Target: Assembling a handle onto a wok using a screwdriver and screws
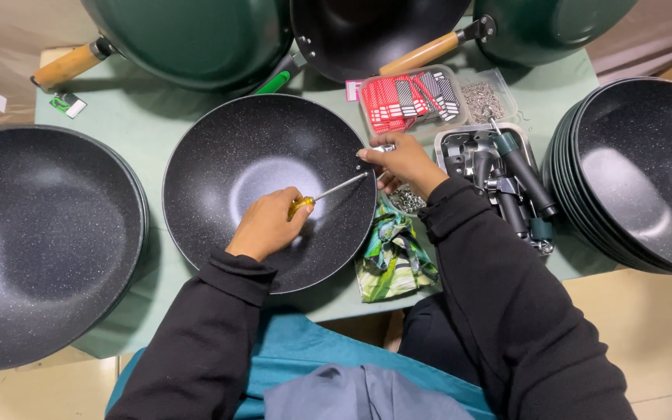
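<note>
A black speckled wok (219, 155) without a handle sits on the pale green table in front of me. My left hand (267, 225) is inside it, gripping the yellow handle of a screwdriver (328, 190). The steel shaft points up and right to the wok's right rim. My right hand (404, 162) pinches that rim where the screwdriver tip meets it, with a small metal piece at its fingertips. Both arms wear black sleeves.
A stack of black woks (647, 171) stands at the right and another wok (33, 241) at the left. Green woks with wooden handles (421, 54) lie at the back. A metal tray of dark handles (507, 175), a box of red tags (406, 97), screws (482, 99) and a patterned cloth (390, 260) lie beside my right arm.
</note>
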